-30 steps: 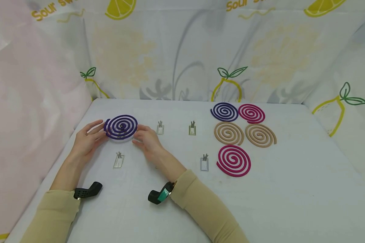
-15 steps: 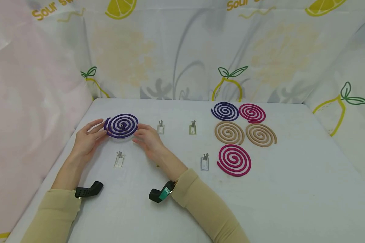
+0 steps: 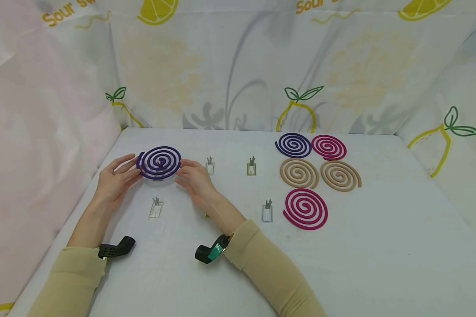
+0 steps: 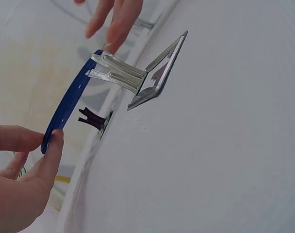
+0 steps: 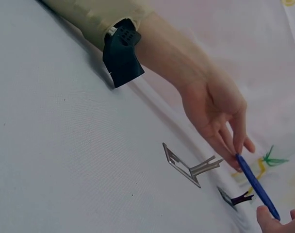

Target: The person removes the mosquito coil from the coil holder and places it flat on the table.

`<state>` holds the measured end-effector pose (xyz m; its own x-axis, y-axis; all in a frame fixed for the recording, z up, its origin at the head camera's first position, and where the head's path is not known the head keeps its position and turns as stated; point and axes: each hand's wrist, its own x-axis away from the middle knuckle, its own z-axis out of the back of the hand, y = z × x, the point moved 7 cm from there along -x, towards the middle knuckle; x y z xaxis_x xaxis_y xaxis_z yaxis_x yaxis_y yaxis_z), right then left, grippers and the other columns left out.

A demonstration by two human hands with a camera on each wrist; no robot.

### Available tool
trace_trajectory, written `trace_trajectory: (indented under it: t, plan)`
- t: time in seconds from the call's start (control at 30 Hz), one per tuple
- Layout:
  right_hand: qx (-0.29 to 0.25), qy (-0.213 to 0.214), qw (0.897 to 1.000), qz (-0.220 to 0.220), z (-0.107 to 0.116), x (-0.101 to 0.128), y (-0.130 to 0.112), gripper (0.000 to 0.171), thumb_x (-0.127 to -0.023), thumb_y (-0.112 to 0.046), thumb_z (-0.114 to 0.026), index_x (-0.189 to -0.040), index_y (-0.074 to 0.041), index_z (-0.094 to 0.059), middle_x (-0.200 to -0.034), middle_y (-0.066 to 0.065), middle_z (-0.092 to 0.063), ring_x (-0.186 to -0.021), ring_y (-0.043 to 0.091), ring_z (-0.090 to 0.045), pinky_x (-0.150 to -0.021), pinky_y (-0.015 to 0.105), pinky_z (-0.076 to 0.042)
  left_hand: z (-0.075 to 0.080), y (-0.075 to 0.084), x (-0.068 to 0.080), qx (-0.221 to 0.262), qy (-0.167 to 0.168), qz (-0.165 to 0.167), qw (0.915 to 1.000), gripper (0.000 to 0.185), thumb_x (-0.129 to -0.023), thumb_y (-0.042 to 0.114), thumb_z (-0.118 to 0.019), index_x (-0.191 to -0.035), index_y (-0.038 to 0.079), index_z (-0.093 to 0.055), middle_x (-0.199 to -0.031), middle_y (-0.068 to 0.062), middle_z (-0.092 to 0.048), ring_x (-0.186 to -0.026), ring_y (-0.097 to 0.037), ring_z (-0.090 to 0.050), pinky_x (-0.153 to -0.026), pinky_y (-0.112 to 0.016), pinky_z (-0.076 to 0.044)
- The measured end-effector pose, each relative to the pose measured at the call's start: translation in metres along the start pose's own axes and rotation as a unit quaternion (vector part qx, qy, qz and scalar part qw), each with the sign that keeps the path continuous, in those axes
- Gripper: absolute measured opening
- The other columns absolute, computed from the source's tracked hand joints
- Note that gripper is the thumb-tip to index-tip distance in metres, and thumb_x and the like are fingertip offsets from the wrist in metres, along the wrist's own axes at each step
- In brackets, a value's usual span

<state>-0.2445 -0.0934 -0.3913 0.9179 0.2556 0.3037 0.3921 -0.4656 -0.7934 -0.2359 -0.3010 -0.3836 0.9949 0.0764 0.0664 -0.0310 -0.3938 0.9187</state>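
A purple spiral coil hangs just above the white table, held level by its rim between my two hands. My left hand pinches its left edge and my right hand pinches its right edge. A small dark-tipped metal stand sits right under the coil. In the left wrist view the coil shows edge-on, my left fingertips on its near end, above that stand. The right wrist view shows the coil between my left hand and a right fingertip.
More metal stands lie on the table. On the right lie a purple coil, two pink coils and two tan coils. Printed cloth walls enclose the table.
Both hands have lifted the purple coil slightly and carried it a little away from me. Everything else stays put.
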Motion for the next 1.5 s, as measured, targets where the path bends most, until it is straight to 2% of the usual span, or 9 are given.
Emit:
trace_trajectory:
  t: [0.23, 0.53, 0.67, 0.87, 1.0, 1.13, 1.3, 1.5]
  plan:
    - [-0.017, 0.019, 0.999, 0.027, 0.002, 0.002, -0.01, 0.045, -0.086, 0.012, -0.05, -0.13, 0.008, -0.054, -0.118, 0.018, -0.062, -0.089, 0.017, -0.057, -0.107, 0.044, -0.049, -0.006, 0.002, 0.001, 0.012, -0.009, -0.003, 0.9999, 0.037, -0.091, -0.015, -0.059, -0.116, 0.012, -0.061, -0.106, 0.004, -0.073, -0.095, -0.007, -0.072, -0.079, -0.022, -0.06]
    - [-0.066, 0.045, 0.996, 0.03, 0.01, 0.001, -0.014, 0.043, -0.086, 0.016, -0.05, -0.128, 0.009, -0.055, -0.1, 0.015, -0.064, -0.084, 0.019, -0.062, -0.099, 0.043, -0.055, -0.015, 0.002, 0.002, 0.012, -0.02, -0.004, 0.9997, 0.037, -0.09, -0.014, -0.061, -0.117, 0.012, -0.061, -0.108, 0.002, -0.074, -0.096, -0.009, -0.072, -0.08, -0.024, -0.06]
    - [-0.076, 0.053, 0.995, 0.031, 0.012, 0.002, -0.016, 0.042, -0.086, 0.017, -0.052, -0.127, 0.008, -0.055, -0.102, 0.017, -0.066, -0.085, 0.02, -0.064, -0.097, 0.043, -0.056, -0.019, 0.002, 0.003, 0.013, -0.022, -0.009, 0.9996, 0.035, -0.09, -0.014, -0.062, -0.115, 0.012, -0.063, -0.108, 0.001, -0.074, -0.095, -0.01, -0.073, -0.08, -0.024, -0.06]
    - [-0.083, 0.067, 0.993, 0.044, 0.015, 0.0, -0.019, 0.042, -0.086, 0.018, -0.056, -0.127, 0.01, -0.056, -0.108, 0.02, -0.067, -0.085, 0.02, -0.064, -0.096, 0.042, -0.057, -0.026, 0.002, 0.004, -0.011, -0.015, -0.009, 0.9998, 0.035, -0.089, -0.011, -0.065, -0.115, 0.013, -0.063, -0.107, 0.003, -0.074, -0.094, -0.009, -0.072, -0.08, -0.023, -0.06]
    - [-0.08, 0.073, 0.993, 0.054, 0.018, 0.0, -0.021, 0.038, -0.086, 0.018, -0.057, -0.122, 0.008, -0.059, -0.107, 0.019, -0.068, -0.085, 0.02, -0.066, -0.094, 0.041, -0.058, -0.03, 0.001, 0.005, -0.009, -0.016, -0.007, 0.9998, 0.036, -0.089, -0.012, -0.065, -0.115, 0.012, -0.062, -0.108, 0.002, -0.073, -0.094, -0.009, -0.072, -0.08, -0.023, -0.06]
    - [-0.064, 0.078, 0.993, 0.061, 0.02, 0.0, -0.024, 0.035, -0.086, 0.016, -0.059, -0.119, 0.006, -0.063, -0.101, 0.013, -0.067, -0.084, 0.02, -0.066, -0.091, 0.038, -0.059, -0.033, 0.001, 0.006, -0.001, -0.018, -0.003, 0.9998, 0.037, -0.089, -0.012, -0.066, -0.118, 0.01, -0.06, -0.108, 0.002, -0.073, -0.094, -0.009, -0.072, -0.08, -0.023, -0.06]
    - [-0.044, 0.084, 0.993, 0.069, 0.023, 0.002, -0.027, 0.034, -0.086, 0.016, -0.059, -0.118, 0.007, -0.066, -0.095, 0.006, -0.063, -0.082, 0.017, -0.066, -0.088, 0.036, -0.06, -0.038, 0.0, 0.008, -0.013, -0.021, 0.004, 0.9997, 0.04, -0.089, -0.008, -0.068, -0.123, 0.01, -0.057, -0.111, 0.004, -0.071, -0.096, -0.007, -0.071, -0.081, -0.022, -0.06]
    - [-0.038, 0.096, 0.992, 0.075, 0.027, 0.007, -0.029, 0.031, -0.085, 0.018, -0.059, -0.113, 0.009, -0.069, -0.091, 0.005, -0.063, -0.078, 0.016, -0.065, -0.081, 0.033, -0.062, -0.046, -0.001, 0.01, -0.032, -0.021, 0.009, 0.9992, 0.041, -0.089, -0.005, -0.069, -0.125, 0.01, -0.055, -0.114, 0.003, -0.069, -0.096, -0.007, -0.071, -0.083, -0.022, -0.059]
